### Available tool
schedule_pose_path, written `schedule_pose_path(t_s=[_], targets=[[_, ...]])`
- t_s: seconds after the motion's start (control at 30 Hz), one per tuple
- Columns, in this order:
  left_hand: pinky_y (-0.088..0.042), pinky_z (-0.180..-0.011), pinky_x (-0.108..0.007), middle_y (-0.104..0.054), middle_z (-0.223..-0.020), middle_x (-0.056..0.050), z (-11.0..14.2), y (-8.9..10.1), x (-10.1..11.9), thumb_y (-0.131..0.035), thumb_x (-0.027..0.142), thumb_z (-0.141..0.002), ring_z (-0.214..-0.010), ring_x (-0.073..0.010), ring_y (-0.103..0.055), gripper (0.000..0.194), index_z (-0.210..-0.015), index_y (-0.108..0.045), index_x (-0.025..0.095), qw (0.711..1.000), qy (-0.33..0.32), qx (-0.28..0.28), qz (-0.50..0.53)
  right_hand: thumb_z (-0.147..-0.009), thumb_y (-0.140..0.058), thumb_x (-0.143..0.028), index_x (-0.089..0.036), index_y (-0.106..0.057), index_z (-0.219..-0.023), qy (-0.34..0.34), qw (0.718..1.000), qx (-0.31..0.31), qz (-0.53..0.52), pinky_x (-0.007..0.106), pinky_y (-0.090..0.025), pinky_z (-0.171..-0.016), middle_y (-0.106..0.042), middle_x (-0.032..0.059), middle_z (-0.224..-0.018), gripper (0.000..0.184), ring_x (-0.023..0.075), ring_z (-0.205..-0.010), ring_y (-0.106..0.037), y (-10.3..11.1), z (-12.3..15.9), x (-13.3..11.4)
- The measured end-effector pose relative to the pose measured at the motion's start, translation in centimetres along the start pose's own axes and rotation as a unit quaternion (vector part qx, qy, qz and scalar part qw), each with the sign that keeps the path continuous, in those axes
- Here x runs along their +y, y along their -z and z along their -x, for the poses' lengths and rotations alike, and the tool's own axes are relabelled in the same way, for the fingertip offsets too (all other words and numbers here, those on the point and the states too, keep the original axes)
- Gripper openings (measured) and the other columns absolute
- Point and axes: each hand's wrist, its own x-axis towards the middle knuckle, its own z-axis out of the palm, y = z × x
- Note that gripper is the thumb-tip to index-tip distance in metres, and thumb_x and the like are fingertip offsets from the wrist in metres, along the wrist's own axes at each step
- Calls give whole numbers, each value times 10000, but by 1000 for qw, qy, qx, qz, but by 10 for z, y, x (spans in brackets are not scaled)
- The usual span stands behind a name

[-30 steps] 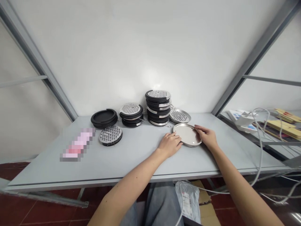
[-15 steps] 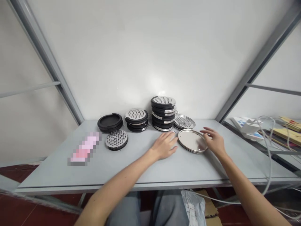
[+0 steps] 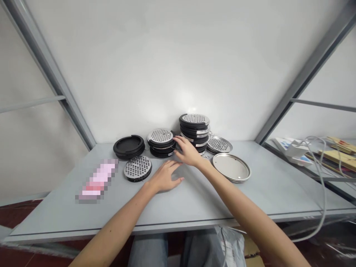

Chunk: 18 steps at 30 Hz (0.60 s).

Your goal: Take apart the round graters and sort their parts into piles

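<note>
My left hand (image 3: 166, 177) is over the table with its fingers spread, holding nothing, in front of a short stack of round graters with black rims (image 3: 161, 137). Beyond it, my right hand (image 3: 188, 151) is open, its fingertips at the right edge of that short stack; whether they touch it I cannot tell. Its forearm passes in front of the tall stack of black-rimmed round graters (image 3: 194, 126), hiding part of the lower layers. To the left lie round perforated metal discs (image 3: 137, 167) and black rings (image 3: 129, 145). Several shallow round metal lids or trays (image 3: 230, 166) are stacked at right.
More perforated metal discs (image 3: 219, 144) lie behind the round metal pieces. A pixelated pink item (image 3: 98, 180) is on the left of the grey table (image 3: 116, 215). White cables (image 3: 322, 200) hang at the right, beside papers and boxes. Metal frame posts (image 3: 69, 107) flank the table.
My right hand has moved left from the round metal pieces to the short grater stack. My left hand has also shifted left. The view has moved slightly.
</note>
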Motion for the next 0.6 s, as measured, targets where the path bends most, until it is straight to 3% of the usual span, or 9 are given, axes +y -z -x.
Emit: schedule_pose_path(t_s=[0.07,0.17,0.33,0.43,0.6], targets=[[-435,-1004,-443,-599,-1197,-109,1,2,-1,-638,387,-804,-1135,-263,-531,487,-1239,-563,182,1000,2,-20,-6,-790,-589,-214,-138,-384,-1402,32,996,-49,61,486,-311,-1078,-313,175,-1494,650,310,-1372,-290,-12,-21,-3],[-442,-998,-432,-628,-1160,-95,3,7,-2,-640,394,-803,-1112,-257,-552,414,-1162,-616,190,1000,-2,-22,-13,-807,-592,-215,-138,-372,-1412,58,990,-80,103,482,-270,-1093,-342,150,-1488,648,317,-1382,-268,-25,-34,-5],[-482,-933,-390,-673,-1109,-74,1,17,0,-611,364,-835,-1038,-239,-606,350,-1139,-631,193,999,-8,-38,-12,-845,-560,-199,-170,-501,-1302,49,991,-33,122,431,-335,-1026,-508,106,-1369,462,281,-1270,-408,-30,-32,-4],[-489,-910,-373,-689,-1092,-51,0,22,0,-585,353,-854,-1004,-228,-627,310,-1125,-641,212,999,-6,-32,-12,-824,-584,-184,-185,-536,-1262,57,990,-31,129,432,-350,-996,-551,100,-1322,441,285,-1213,-447,-27,-29,-2],[-499,-850,-360,-719,-939,-39,0,24,-6,-550,304,-871,-891,-200,-659,200,-992,-673,203,998,-43,27,-27,-885,-483,-172,-216,-515,-1308,69,992,-4,106,427,-341,-1009,-559,78,-1328,426,256,-1212,-466,-17,-21,1]])
